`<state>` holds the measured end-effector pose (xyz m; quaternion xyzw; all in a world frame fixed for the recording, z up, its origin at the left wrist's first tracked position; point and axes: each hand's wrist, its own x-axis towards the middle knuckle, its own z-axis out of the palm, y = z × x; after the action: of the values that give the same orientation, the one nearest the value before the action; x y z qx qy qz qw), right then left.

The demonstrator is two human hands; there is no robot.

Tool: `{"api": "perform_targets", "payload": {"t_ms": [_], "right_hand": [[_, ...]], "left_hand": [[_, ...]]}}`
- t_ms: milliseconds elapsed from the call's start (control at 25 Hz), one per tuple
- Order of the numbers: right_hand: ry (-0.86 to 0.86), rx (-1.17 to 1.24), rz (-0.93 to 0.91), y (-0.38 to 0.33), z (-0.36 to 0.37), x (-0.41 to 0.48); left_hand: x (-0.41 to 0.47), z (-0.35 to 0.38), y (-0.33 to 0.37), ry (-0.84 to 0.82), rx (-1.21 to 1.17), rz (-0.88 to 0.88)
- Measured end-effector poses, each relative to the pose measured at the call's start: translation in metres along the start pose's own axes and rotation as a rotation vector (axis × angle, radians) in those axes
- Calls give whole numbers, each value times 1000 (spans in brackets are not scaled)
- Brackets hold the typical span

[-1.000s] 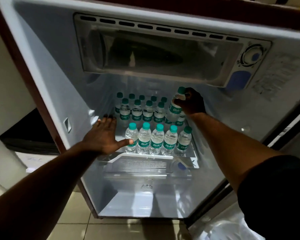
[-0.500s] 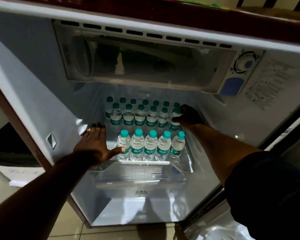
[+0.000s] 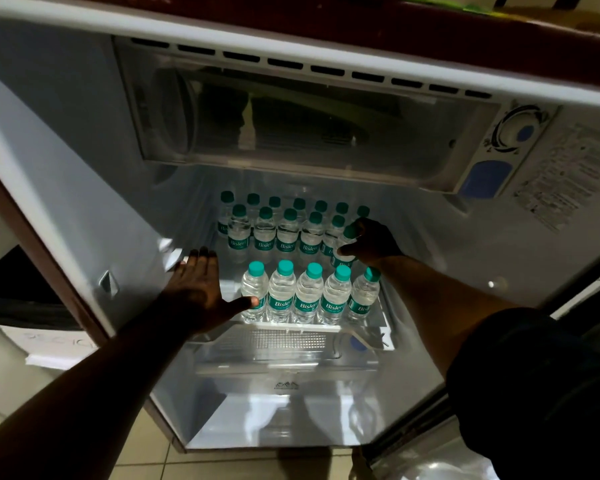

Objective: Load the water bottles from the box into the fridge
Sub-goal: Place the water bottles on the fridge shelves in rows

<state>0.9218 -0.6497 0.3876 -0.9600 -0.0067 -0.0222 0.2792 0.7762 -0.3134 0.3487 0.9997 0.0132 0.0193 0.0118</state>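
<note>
Clear plastic water bottles (image 3: 293, 258) with teal caps and green Bisleri labels stood upright in three rows on the glass shelf (image 3: 383, 318) of an open fridge (image 3: 66, 174). Front row (image 3: 309, 294): five bottles, shoulder to shoulder, just behind the shelf's white front edge. Middle row: five standing free, plus a sixth at its 3 o'clock end. Back row: seven caps counted, the bodies largely hidden by the row in front. Right hand (image 3: 373, 242): inside the compartment at 3 o'clock of the middle row, fingers and thumb wrapped round that sixth bottle, the held bottle (image 3: 343, 249), which was slightly tilted and close beside its neighbour; whether its base touched the shelf could not be told. Left hand (image 3: 201, 287): palm down, fingers spread apart and gripping nothing, at 9 o'clock of the front row, its thumb tip touching the label of the leftmost front bottle. Freezer box (image 3: 291, 123): translucent flap closed, at 12 o'clock above the bottles. Thermostat dial (image 3: 518, 129): at 3 o'clock of the freezer box, with a blue panel below it. Crisper cover (image 3: 284, 344): clear, ribbed, directly beneath the shelf. Tiled floor (image 3: 146, 459): at 6 o'clock, below the fridge's lower edge.
</note>
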Motion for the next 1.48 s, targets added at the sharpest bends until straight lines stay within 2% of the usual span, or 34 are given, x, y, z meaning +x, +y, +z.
{"api": "perform_targets", "payload": {"t_ms": [440, 720, 880, 1000, 1360, 1480], "right_hand": [[-58, -122, -43, 2, 4, 10], [-58, -157, -121, 2, 2, 9], [28, -142, -166, -6, -8, -1], [128, -141, -235, -16, -21, -18], [227, -181, -444, -38, -27, -124], [183, -182, -491, -34, -6, -179]], "left_hand": [[-2, -1, 2, 55, 6, -3], [-6, -2, 1, 25, 8, -14], [-18, -7, 6, -57, -10, -28], [-28, -15, 11, -114, -25, -43], [-110, -31, 41, 17, -78, -17], [-155, -22, 52, 35, -66, -11]]}}
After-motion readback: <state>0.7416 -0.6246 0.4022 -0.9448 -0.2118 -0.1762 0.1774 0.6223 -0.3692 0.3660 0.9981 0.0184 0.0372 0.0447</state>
